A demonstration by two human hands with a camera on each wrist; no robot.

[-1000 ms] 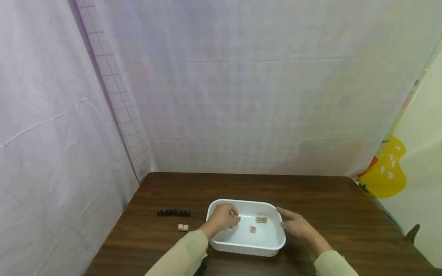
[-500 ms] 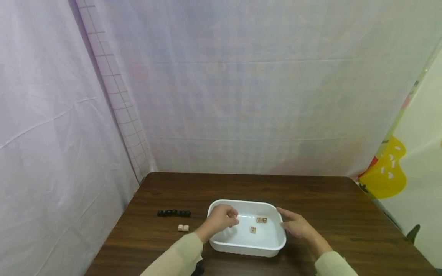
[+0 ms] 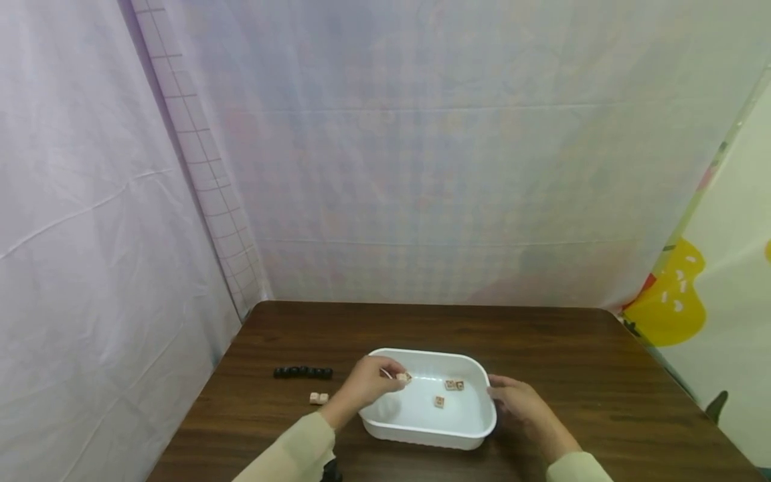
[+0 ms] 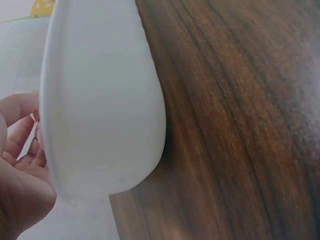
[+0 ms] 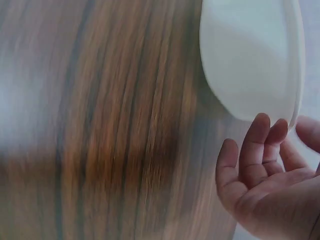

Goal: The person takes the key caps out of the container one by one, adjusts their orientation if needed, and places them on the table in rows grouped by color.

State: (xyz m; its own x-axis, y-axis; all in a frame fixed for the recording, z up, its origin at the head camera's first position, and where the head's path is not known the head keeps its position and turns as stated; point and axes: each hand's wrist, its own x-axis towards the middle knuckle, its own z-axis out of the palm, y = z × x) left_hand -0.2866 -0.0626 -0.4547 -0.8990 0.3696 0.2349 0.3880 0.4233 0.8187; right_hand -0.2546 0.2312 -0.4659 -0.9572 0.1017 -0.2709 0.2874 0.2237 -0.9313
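Note:
A white plastic tray [image 3: 385, 425] sits on the dark wooden table [image 3: 560, 348]. My left hand [image 3: 369, 383] reaches over the tray's left rim and pinches a small wooden letter cube [image 3: 403, 377] above the tray floor. Three more cubes lie inside: a pair [image 3: 454, 385] and a single one [image 3: 439, 401]. My right hand [image 3: 519, 399] lies by the tray's right rim with relaxed fingers and holds nothing. In the left wrist view the tray's outer wall [image 4: 100, 100] fills the frame beside my palm [image 4: 20, 170]. In the right wrist view my fingers [image 5: 255, 150] hang just below the tray [image 5: 250, 55].
A short row of black beads [image 3: 303, 371] lies left of the tray, with two wooden cubes [image 3: 318, 398] in front of it. Pale cloth walls close in the table at the back and left. A yellow-patterned sheet [image 3: 674, 301] hangs at the right.
My left hand has taken a cube off the tray floor and drawn it up and left toward the rim. The right hand has stayed by the right rim.

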